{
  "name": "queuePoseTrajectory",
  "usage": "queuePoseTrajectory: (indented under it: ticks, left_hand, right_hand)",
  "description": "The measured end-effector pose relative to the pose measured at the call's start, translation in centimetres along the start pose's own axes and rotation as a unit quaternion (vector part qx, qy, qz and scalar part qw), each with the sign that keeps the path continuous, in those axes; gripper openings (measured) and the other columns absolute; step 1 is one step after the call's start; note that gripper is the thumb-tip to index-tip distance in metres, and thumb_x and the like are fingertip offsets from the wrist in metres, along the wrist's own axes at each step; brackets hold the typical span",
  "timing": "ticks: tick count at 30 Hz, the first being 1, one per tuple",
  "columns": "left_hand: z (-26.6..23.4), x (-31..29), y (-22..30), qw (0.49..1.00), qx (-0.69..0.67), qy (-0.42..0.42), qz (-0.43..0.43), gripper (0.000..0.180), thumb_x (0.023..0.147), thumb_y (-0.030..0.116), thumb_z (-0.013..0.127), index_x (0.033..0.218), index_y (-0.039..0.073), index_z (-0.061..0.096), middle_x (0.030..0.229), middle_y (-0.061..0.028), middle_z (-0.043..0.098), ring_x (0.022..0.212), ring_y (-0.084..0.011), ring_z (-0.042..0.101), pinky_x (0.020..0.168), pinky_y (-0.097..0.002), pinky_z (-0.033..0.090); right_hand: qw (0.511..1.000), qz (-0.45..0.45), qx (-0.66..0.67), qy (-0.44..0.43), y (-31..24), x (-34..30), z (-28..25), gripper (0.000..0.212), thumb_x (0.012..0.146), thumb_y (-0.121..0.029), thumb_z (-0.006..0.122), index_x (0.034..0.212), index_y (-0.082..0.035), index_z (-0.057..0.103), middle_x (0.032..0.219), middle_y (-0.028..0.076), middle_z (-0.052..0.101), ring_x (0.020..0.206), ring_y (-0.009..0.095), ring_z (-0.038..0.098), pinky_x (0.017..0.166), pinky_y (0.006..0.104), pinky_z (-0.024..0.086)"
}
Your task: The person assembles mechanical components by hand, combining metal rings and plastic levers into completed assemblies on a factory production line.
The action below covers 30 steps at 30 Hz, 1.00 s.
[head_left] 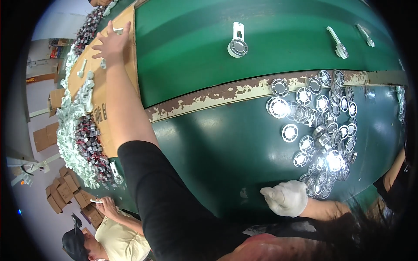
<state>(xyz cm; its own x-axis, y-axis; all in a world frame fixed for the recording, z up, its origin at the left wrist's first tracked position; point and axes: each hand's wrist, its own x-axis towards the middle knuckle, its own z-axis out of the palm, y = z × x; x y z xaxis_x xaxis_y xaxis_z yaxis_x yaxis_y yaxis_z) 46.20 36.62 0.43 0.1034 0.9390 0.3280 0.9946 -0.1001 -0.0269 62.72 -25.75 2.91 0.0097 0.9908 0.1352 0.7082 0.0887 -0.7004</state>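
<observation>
My left hand (114, 42), bare, stretches out over a cardboard sheet (96, 65) at the upper left with its fingers spread. Just at its fingertips lies a small white part (118, 30); the hand does not appear to grip it. My right hand (285, 199) wears a white glove, and its fingers are curled closed low on the green table. Whatever it may hold is hidden. Beside it spreads a heap of round, shiny spoked discs (322, 103). On the far green surface lies a white handled housing with a round grille (237, 47).
Two more white handled pieces (338, 43) (365, 35) lie at the far right. A worn metal strip (209, 96) crosses the table. White parts (67, 143) and small dark motor-like parts (89, 141) are piled left. A co-worker (117, 235) in a cap sits lower left; another person's arm (394, 172) shows right.
</observation>
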Motion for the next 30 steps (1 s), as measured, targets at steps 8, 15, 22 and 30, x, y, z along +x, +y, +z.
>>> queuePoseTrajectory:
  ticks: [8, 15, 22, 30]
  left_hand:
    - [1.5, 0.8, -7.2, 0.994, -0.003, -0.100, -0.053, 0.072, 0.090, 0.073, 0.045, 0.148, 0.031, 0.049, 0.150, -0.0194, 0.048, 0.134, -0.0468, 0.049, 0.113, -0.0615, 0.032]
    - [-3.1, -10.6, -9.9, 0.997, -0.027, -0.033, 0.068, 0.056, 0.098, 0.058, 0.052, 0.130, 0.013, 0.060, 0.132, -0.0221, 0.059, 0.121, -0.0508, 0.054, 0.103, -0.0550, 0.044]
    - [-11.3, -30.3, -8.7, 0.976, -0.095, 0.029, 0.195, 0.038, 0.093, 0.034, 0.071, 0.120, 0.009, 0.063, 0.117, -0.0173, 0.060, 0.106, -0.0413, 0.056, 0.093, -0.0515, 0.046]
    - [-16.1, -46.6, -6.1, 0.960, -0.143, -0.012, 0.242, 0.040, 0.086, 0.036, 0.076, 0.119, 0.015, 0.064, 0.119, -0.0088, 0.058, 0.122, -0.0317, 0.051, 0.105, -0.0515, 0.032]
  right_hand:
    - [0.999, -0.031, 0.015, -0.010, -0.2, 0.2, -0.8, 0.024, 0.072, -0.011, 0.077, 0.094, -0.015, 0.070, 0.054, -0.004, 0.049, 0.043, 0.014, 0.051, 0.039, 0.0291, 0.040]
    - [0.998, -0.051, 0.021, 0.018, -0.7, -0.4, -0.5, 0.019, 0.080, -0.010, 0.075, 0.097, -0.011, 0.068, 0.057, 0.001, 0.056, 0.048, 0.021, 0.059, 0.044, 0.0353, 0.046]
    - [0.999, -0.037, 0.015, 0.017, -0.6, -0.8, -1.4, 0.014, 0.087, -0.016, 0.069, 0.098, -0.010, 0.072, 0.067, 0.007, 0.066, 0.061, 0.027, 0.067, 0.054, 0.0378, 0.054]
    - [0.998, 0.016, 0.016, -0.065, -1.1, -2.0, -1.1, 0.024, 0.094, -0.023, 0.062, 0.112, -0.010, 0.073, 0.095, 0.011, 0.075, 0.087, 0.029, 0.073, 0.076, 0.0389, 0.060]
